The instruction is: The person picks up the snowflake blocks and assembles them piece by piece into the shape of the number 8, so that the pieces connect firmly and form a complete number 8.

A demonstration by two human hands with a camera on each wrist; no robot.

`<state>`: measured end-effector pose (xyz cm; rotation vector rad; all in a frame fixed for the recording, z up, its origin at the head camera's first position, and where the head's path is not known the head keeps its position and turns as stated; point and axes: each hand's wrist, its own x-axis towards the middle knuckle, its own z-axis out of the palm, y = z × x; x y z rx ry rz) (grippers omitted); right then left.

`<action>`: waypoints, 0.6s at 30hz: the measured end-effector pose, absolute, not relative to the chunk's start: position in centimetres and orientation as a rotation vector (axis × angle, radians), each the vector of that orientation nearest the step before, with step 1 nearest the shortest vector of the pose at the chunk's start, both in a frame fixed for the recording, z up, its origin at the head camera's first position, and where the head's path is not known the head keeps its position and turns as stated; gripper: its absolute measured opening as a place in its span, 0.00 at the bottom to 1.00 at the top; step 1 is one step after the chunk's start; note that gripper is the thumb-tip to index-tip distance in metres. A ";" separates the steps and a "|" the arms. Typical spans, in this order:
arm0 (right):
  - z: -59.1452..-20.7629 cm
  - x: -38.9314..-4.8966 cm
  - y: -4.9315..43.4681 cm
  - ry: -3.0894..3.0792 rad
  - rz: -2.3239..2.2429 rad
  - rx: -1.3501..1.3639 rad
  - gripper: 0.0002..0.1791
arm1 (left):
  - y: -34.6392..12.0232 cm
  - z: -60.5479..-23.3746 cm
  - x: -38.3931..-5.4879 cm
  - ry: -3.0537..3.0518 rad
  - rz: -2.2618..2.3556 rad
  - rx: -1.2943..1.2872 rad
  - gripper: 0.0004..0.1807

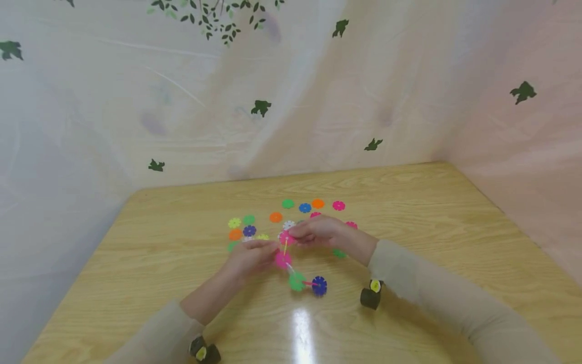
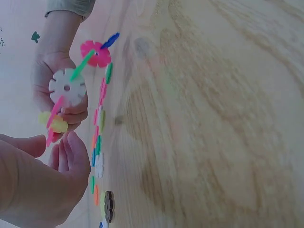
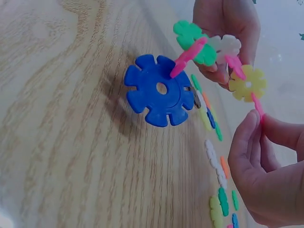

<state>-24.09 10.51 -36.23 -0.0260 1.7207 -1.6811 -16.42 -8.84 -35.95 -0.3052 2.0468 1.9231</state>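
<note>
A chain of interlocking notched plastic discs hangs between the two hands above the table. At its upper end, my right hand (image 1: pixel 318 230) pinches a pink disc (image 1: pixel 286 237) between thumb and fingers. A yellow disc (image 3: pixel 248 83) joins this to another pink disc (image 1: pixel 283 260), where the fingertips of my left hand (image 1: pixel 252 257) grip the chain; their exact contact is partly hidden. From there a white disc (image 2: pixel 67 88), a green disc (image 1: pixel 297 281), a pink disc (image 3: pixel 189 57) and a blue disc (image 1: pixel 319 286) run toward me, with the blue at the free end.
Loose discs in several colours lie flat beyond the hands, among them an orange disc (image 1: pixel 275 217), a light blue disc (image 1: pixel 305 208) and a purple disc (image 1: pixel 249 230). The wooden table (image 1: pixel 150 263) meets a pale curtain (image 1: pixel 191 126) at its back edge.
</note>
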 end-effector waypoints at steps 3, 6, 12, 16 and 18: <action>-36.2 -24.0 10.4 1.735 -1.612 -0.112 0.21 | -8.8 -36.0 -16.6 2.052 1.934 -0.304 0.18; -36.1 -24.0 10.3 1.752 -1.571 -0.158 0.20 | -8.7 -36.1 -16.9 2.043 1.931 -0.306 0.17; -36.2 -23.7 10.1 1.789 -1.530 -0.181 0.19 | -8.3 -36.2 -17.0 2.036 1.903 -0.309 0.16; -36.4 -23.7 10.0 1.811 -1.514 -0.197 0.18 | -8.2 -36.3 -16.8 2.049 1.908 -0.330 0.16; -36.5 -23.7 10.3 1.829 -1.507 -0.206 0.18 | -8.1 -36.4 -16.8 2.061 1.915 -0.346 0.15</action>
